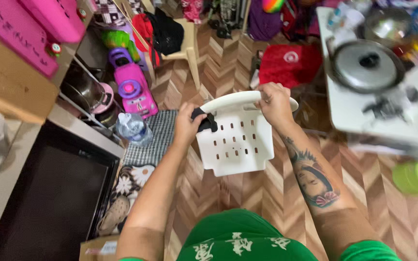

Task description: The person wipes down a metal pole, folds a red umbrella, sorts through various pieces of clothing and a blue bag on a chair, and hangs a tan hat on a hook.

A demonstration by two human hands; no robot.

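1. Two hands are gripping a white chair (235, 140) above the wooden floor (228, 63).
2. Left hand (187, 124) is pressing a black cloth (205, 121) against the chair's slotted back, fingers curled around it.
3. Right hand (276, 102) is clasping the curved top rail, fingers wrapped tight.
4. Pink boxes (25, 26) bearing dark writing are sitting upper left on a brown carton (6, 82).
5. A red bag (289, 65) with a white round mark is lying beyond the chair.

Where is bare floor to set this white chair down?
Bare parquet floor lies under the white plastic chair, between the checked mat and the white table. Crowded: the pink ride-on toy car and water bottle leftward, the red bag ahead.
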